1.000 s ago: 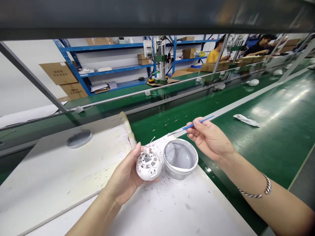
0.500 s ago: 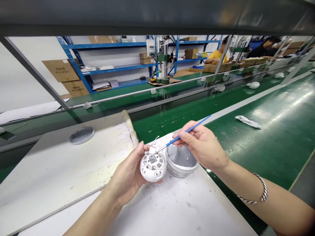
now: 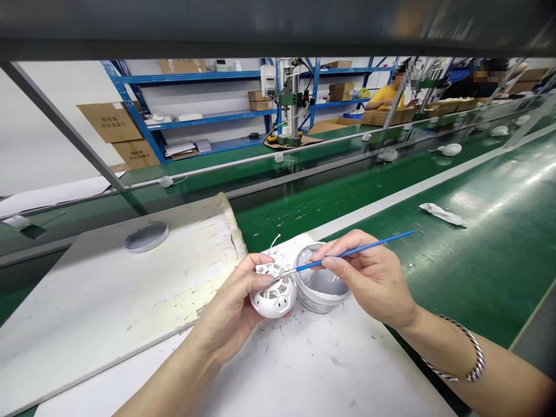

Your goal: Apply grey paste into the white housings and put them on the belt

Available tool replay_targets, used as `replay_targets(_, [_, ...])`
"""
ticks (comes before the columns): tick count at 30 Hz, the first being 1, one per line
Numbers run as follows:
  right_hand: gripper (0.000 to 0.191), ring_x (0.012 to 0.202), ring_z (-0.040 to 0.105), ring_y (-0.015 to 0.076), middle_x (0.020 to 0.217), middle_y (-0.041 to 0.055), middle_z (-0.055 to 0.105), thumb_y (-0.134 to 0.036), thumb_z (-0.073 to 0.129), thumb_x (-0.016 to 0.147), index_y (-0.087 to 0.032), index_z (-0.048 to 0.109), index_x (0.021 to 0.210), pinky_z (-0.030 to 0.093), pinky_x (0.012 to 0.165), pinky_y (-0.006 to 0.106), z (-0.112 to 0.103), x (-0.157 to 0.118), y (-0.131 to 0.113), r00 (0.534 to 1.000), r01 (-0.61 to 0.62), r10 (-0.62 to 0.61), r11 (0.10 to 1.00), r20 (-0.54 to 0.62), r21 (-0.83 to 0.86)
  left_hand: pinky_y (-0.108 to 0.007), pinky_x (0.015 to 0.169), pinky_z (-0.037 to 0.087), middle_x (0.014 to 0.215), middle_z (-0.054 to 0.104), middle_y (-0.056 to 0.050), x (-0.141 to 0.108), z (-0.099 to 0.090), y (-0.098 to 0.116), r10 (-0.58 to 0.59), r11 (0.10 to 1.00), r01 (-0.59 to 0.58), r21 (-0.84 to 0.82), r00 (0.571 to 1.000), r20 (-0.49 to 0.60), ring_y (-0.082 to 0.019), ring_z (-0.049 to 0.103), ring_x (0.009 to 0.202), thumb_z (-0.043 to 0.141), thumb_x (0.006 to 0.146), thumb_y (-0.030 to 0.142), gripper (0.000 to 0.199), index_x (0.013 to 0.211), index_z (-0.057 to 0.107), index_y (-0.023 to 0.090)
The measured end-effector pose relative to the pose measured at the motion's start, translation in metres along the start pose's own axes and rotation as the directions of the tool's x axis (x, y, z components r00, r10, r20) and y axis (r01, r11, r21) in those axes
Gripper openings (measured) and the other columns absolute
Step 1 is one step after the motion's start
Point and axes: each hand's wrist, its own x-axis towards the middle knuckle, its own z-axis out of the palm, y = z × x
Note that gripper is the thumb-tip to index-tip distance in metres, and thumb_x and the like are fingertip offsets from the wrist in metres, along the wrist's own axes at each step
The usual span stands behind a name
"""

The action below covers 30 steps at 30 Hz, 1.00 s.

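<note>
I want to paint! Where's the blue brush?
In the head view, the blue brush is in the right hand, crossing the white tub to the white vented ball in the left hand.

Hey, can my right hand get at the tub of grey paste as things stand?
Probably yes. The right hand is right over the white tub, with nothing between them. It is pinching a blue brush, though, so dipping looks easier than gripping the tub.

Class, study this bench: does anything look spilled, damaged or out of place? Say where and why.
Grey flecks litter the white work sheet around the round white pot, looking like spilled debris. A crumpled white plastic packet lies stray on the green conveyor belt.
</note>
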Motion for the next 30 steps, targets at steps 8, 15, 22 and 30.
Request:
replay_targets(8, [0.008, 0.078, 0.074, 0.0136, 0.082, -0.001, 0.072, -0.02, 0.073, 0.084, -0.026, 0.069, 0.08, 0.064, 0.072, 0.023, -0.005, 0.0, -0.005, 1.0, -0.022, 0.022, 0.999, -0.008, 0.047, -0.035, 0.067, 0.057, 0.091, 0.064, -0.005, 0.002, 0.0, -0.003, 0.007, 1.0, -0.008, 0.027, 0.998, 0.056, -0.017, 0.06, 0.075, 0.067, 0.08, 0.021, 0.025, 0.101, 0.054, 0.022])
replay_targets(15, [0.009, 0.078, 0.073, 0.0156, 0.082, -0.001, 0.074, -0.021, 0.073, 0.084, -0.03, 0.07, 0.084, 0.064, 0.071, 0.028, -0.016, 0.002, -0.014, 0.998, 0.067, -0.067, 0.998, -0.021, 0.0, -0.035, 0.068, 0.055, 0.098, 0.063, -0.005, -0.002, -0.003, -0.003, 0.024, 0.999, -0.028, 0.027, 0.991, 0.131, -0.016, 0.059, 0.075, 0.065, 0.08, 0.018, 0.024, 0.101, 0.054, 0.022])
replay_targets(22, [0.031, 0.09, 0.072, 0.0214, 0.097, 0.0013, 0.075, -0.014, 0.066, 0.087, -0.036, 0.071, 0.107, 0.06, 0.081, 0.038, -0.03, -0.002, -0.017, 0.855, 0.485, -0.519, 0.794, 0.005, -0.367, -0.022, 0.064, 0.044, 0.097, 0.061, -0.001, -0.008, -0.001, -0.006, 0.093, 0.982, -0.113, 0.153, 0.987, 0.132, -0.011, 0.055, 0.073, 0.066, 0.078, 0.017, 0.029, 0.104, 0.055, 0.025])
replay_targets(30, [0.023, 0.107, 0.064, 0.017, 0.092, 0.0023, 0.072, -0.01, 0.054, 0.092, -0.019, 0.072, 0.104, 0.053, 0.086, 0.032, -0.01, -0.01, -0.005, 0.533, 0.824, -0.632, 0.238, 0.563, -0.513, -0.029, 0.078, 0.041, 0.124, 0.049, 0.0, -0.017, -0.008, -0.013, 0.119, 0.933, -0.178, 0.313, 0.973, 0.198, -0.019, 0.049, 0.103, 0.068, 0.083, 0.03, 0.034, 0.112, 0.05, 0.032])
